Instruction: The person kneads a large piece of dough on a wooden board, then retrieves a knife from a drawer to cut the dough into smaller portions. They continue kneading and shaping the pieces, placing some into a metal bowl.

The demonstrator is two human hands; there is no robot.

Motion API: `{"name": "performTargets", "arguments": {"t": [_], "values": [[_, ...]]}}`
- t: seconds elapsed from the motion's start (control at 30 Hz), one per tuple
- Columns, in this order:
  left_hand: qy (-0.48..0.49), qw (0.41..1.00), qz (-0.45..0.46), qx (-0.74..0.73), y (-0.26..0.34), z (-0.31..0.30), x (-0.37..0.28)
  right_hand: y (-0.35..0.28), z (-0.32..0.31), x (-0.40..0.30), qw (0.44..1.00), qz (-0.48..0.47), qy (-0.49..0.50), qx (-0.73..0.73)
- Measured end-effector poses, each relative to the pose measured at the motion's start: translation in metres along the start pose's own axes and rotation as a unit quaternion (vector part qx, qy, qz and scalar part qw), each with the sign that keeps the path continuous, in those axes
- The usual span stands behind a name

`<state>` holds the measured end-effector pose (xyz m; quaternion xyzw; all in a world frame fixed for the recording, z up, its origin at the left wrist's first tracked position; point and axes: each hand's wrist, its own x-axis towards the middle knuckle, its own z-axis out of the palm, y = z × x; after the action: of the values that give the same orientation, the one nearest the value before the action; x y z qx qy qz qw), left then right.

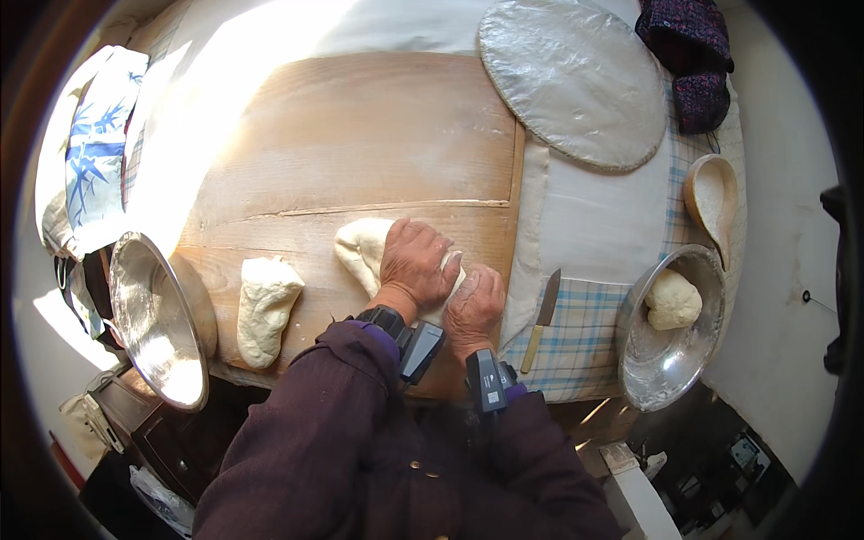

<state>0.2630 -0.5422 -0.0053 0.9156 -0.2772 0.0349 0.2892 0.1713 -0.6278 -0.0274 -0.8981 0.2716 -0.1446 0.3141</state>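
Note:
A long piece of pale dough point(361, 248) lies on the floured wooden board point(378, 135), partly covered by both hands. My left hand point(416, 264) grips it from above, fingers bent over it. At the dough's right end my right hand point(476, 307) is curled against it, with the fingers folded. A second dough piece point(264, 310) rests on the board to the left, apart from the hands. To the right of the board a knife point(541, 320) with a pale handle lies on checked cloth. A rounded dough lump point(673, 300) sits in the right metal bowl point(638, 358).
Another metal bowl point(196, 304), tilted, stands at the board's left edge. A round, plastic-covered lid or tray point(574, 81) overlaps the board's far right corner. Farther right are a ladle-shaped scoop point(712, 196) holding flour and a dark speckled cloth item point(698, 101). A bamboo-print cloth point(98, 155) lies far left.

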Motion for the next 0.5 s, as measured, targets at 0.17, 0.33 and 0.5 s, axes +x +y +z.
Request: {"name": "performTargets", "arguments": {"t": [0.17,0.33,0.5], "values": [[-0.022,1.0,0.003,-0.005,0.004,0.028,0.042,0.014,-0.005,0.05,0.988,0.052,-0.026,0.144],[-0.09,0.996,-0.017,0.0,0.004,0.027,0.061,0.009,-0.011,0.037,0.998,-0.026,-0.058,0.022],[-0.043,0.741,-0.265,-0.615,-0.016,-0.033,0.051,-0.003,-0.034,-0.004,0.964,0.111,-0.237,0.045]]}}
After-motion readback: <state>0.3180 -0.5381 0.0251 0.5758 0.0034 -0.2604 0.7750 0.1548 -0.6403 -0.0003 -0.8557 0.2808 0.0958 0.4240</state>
